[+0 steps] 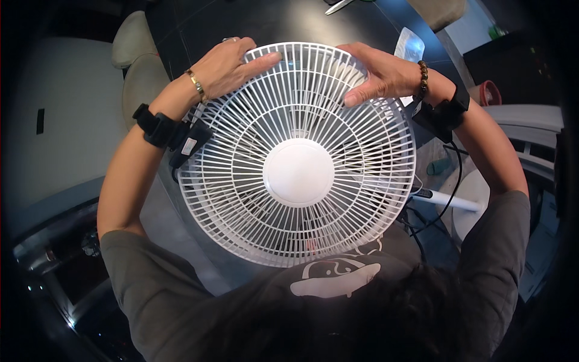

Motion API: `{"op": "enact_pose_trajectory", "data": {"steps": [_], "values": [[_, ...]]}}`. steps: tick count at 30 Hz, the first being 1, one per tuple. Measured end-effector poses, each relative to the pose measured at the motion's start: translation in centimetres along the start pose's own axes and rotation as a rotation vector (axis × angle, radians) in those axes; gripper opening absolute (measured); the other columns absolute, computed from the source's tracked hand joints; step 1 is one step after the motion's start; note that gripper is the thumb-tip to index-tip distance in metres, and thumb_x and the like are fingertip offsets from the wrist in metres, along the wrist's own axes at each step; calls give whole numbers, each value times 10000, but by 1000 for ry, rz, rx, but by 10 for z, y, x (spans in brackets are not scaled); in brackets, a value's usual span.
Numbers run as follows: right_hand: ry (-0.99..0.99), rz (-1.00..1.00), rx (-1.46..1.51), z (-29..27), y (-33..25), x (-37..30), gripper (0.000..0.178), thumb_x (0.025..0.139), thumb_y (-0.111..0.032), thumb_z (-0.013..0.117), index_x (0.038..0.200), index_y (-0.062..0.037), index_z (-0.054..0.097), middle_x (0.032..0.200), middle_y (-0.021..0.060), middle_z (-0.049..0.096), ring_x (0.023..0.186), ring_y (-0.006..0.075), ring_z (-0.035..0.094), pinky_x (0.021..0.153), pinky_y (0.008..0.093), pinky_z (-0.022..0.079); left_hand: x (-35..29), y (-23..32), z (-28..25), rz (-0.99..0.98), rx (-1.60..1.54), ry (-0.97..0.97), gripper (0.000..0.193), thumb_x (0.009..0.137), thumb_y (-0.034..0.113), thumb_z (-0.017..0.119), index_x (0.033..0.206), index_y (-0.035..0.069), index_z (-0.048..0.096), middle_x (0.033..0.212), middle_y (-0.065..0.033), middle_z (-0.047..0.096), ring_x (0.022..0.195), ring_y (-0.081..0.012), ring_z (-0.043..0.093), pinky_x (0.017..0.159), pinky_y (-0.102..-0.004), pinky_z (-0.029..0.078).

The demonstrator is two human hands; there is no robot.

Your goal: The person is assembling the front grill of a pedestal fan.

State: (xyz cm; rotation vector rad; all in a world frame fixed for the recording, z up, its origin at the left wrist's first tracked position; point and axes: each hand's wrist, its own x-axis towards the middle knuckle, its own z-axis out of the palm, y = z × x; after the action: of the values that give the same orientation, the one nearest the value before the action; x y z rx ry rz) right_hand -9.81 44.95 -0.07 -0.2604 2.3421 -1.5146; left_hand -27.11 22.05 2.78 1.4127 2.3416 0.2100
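A round white fan grille (pixel 298 172) with a plain centre cap faces up in front of my chest. Its lower rim is close to my dark shirt. My left hand (pixel 228 67) closes over the far left rim, thumb lying across the wires. At the far right rim my right hand (pixel 386 73) grips the same grille, with its thumb on top and its other fingers partly hidden behind the edge. Whether a fan blade sits beneath the wires I cannot make out.
A dark table (pixel 253 24) lies beyond the grille, with a clear plastic piece (pixel 411 45) on its right. Pale chairs (pixel 142 84) stand at the left. Low on the right are a white fan stand (pixel 473 211), a black cable (pixel 456 175) and a greenish cup (pixel 438 166).
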Motion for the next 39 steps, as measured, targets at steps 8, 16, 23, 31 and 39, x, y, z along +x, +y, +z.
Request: {"op": "enact_pose_trajectory", "data": {"steps": [8, 16, 23, 31, 39], "values": [[189, 160, -175, 12, 15, -37, 858, 570, -529, 772, 1096, 91, 497, 923, 196, 613, 876, 253, 615, 776, 304, 493, -2, -4, 12, 96, -14, 126, 653, 835, 585, 461, 813, -61, 557, 690, -166, 495, 606, -220, 487, 553, -333, 430], [257, 51, -129, 39, 27, -49, 731, 769, -586, 566, 1222, -23, 452, 1090, 181, 580, 1002, 266, 577, 837, 384, 476, -21, 5, 13, 97, -21, 111, 689, 832, 613, 439, 823, -67, 551, 680, -170, 542, 596, -253, 529, 540, -350, 436], [313, 96, 69, 78, 64, -90, 763, 829, -538, 510, 1392, -112, 219, 1280, 171, 446, 1150, 261, 463, 939, 396, 408, -37, -27, 29, 0, -373, 72, 553, 904, 453, 445, 1185, -23, 482, 1029, -138, 599, 942, -185, 566, 807, -276, 445], [501, -11, 597, 149, 52, -104, 751, 836, -354, 612, 1354, 1, 201, 1251, 134, 424, 1141, 181, 420, 948, 310, 361, -190, -64, 80, -467, -708, 217, 366, 960, 278, 385, 1139, -27, 477, 1005, -63, 562, 904, -111, 489, 823, -248, 394], [569, -82, 638, 172, 67, -81, 1010, 709, -320, 750, 1377, -2, 63, 1307, 164, 369, 1198, 232, 392, 1006, 346, 325, -240, 10, 189, -617, -1342, 810, 491, 977, 330, 281, 1323, -18, 280, 1267, -147, 449, 1113, -225, 489, 948, -343, 395]]}}
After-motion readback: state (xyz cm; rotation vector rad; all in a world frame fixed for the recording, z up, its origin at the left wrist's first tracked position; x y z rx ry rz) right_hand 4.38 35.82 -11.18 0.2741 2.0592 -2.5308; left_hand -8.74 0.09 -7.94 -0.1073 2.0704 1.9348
